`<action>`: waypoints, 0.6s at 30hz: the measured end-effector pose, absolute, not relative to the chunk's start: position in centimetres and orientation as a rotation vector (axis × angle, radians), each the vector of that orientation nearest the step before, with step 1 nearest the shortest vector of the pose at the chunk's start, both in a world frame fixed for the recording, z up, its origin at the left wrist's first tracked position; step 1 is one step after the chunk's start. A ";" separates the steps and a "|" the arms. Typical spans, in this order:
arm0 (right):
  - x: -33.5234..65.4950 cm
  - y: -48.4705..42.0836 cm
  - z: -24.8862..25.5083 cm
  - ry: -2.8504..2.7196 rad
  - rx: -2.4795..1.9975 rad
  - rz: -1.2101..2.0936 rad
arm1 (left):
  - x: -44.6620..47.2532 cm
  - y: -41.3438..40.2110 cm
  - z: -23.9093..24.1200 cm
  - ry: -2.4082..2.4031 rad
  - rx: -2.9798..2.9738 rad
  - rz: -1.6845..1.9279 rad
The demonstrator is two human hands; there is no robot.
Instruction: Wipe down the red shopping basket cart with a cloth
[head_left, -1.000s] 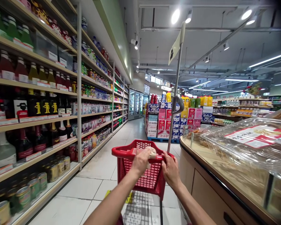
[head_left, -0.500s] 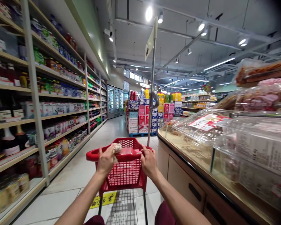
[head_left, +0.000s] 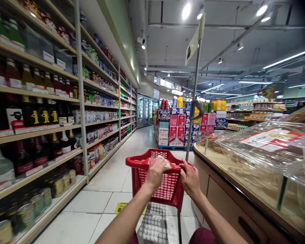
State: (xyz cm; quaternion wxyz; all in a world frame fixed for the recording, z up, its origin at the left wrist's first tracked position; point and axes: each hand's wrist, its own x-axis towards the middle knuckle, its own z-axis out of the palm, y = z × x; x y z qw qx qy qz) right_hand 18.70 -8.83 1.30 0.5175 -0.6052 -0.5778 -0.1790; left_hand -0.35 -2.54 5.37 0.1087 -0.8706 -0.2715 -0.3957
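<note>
A red plastic shopping cart [head_left: 154, 183] stands in front of me on the tiled aisle floor. My left hand [head_left: 155, 173] is closed on the cart's handle bar and also pinches a small crumpled pale wad, maybe paper or cloth [head_left: 165, 164]. My right hand [head_left: 190, 178] is wrapped round the right end of the same handle. A grey pole with a flag sign [head_left: 193, 98] rises from the cart's right side.
Shelves of bottles, jars and cans [head_left: 40, 115] line the left side. A wood-fronted display counter with clear lidded bins [head_left: 259, 159] stands close on the right. A stack of boxed goods on a pallet [head_left: 175, 130] stands ahead; fridges [head_left: 144, 110] at the far end. A yellow floor sticker [head_left: 122, 207] lies below the cart.
My view has swung back left after turning toward the counter half a second ago. The cart sits a little further along the aisle. Both hands keep their hold on the handle.
</note>
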 end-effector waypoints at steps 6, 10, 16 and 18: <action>19.0 -9.4 1.2 -1.434 -1.431 -0.425 | -2.3 -1.1 5.5 -1.197 -2.361 -1.342; 18.7 -9.6 1.2 -1.417 -1.376 -0.454 | -1.5 -1.4 5.2 -0.938 -2.452 -1.299; 19.0 -9.8 1.0 -1.406 -1.341 -0.352 | 0.0 -2.2 5.8 -0.860 -2.451 -1.315; 19.0 -9.7 0.9 -1.364 -1.328 -0.331 | 0.9 -2.7 5.8 -0.855 -2.457 -1.310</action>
